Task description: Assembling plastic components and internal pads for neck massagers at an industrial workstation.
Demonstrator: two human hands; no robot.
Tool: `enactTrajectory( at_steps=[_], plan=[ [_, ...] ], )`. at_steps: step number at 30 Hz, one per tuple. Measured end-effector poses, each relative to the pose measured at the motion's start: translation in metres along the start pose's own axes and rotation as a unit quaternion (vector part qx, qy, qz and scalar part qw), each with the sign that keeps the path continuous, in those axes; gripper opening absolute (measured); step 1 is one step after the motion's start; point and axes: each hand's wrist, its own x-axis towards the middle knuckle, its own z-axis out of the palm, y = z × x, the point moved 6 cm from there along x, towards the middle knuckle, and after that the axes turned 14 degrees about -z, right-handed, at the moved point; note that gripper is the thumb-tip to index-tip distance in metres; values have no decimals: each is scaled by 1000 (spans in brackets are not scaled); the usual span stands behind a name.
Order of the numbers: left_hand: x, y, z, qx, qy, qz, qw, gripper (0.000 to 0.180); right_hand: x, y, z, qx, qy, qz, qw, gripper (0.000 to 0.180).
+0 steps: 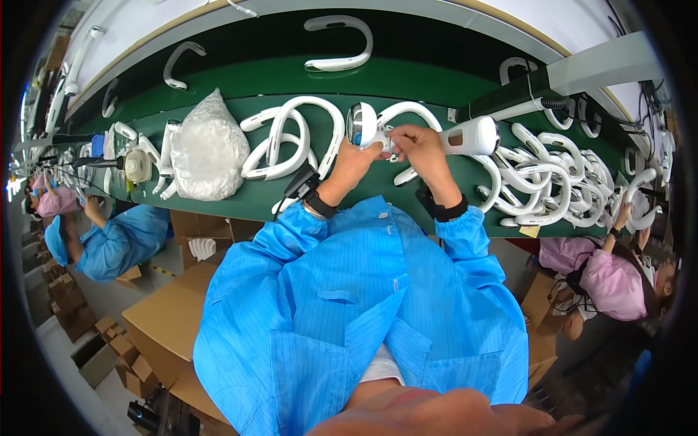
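Over the table's near edge I hold a white device with a rounded head and a shiny grey face (361,125). My left hand (352,168) is closed around its lower side. The fingers of my right hand (424,151) are pressed together on its white stem, close to my left fingertips; whatever lies between them is hidden. Just right of my right hand is a thick white tube end (472,136) with a brownish window; I cannot tell whether it joins the held piece. White curved neckbands (309,134) lie left of my hands.
A heap of white neckbands (552,178) covers the right of the green table (254,207). A filled clear plastic bag (209,149) stands left, near a small fan (137,166). More neckbands (349,64) lie on the far green strip. Cardboard boxes (171,305) stand below; people work at both sides.
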Motion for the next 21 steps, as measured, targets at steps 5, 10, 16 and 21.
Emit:
enactTrajectory(
  at_steps=[5, 10, 16, 21],
  plan=[
    [-2, 1, -1, -15, 10, 25, 1000, 37, 8, -5, 3, -13, 26, -71, 997, 16],
    [0, -9, -9, 27, 27, 104, 994, 37, 8, -13, 7, 29, -9, -54, 998, 13],
    [-9, -4, 0, 96, 35, 150, 983, 39, 6, -24, 9, 15, -23, -89, 996, 9],
    [-20, -12, 9, 42, -40, 127, 990, 38, -4, -42, 9, -234, -28, -179, 955, 17]
  ],
)
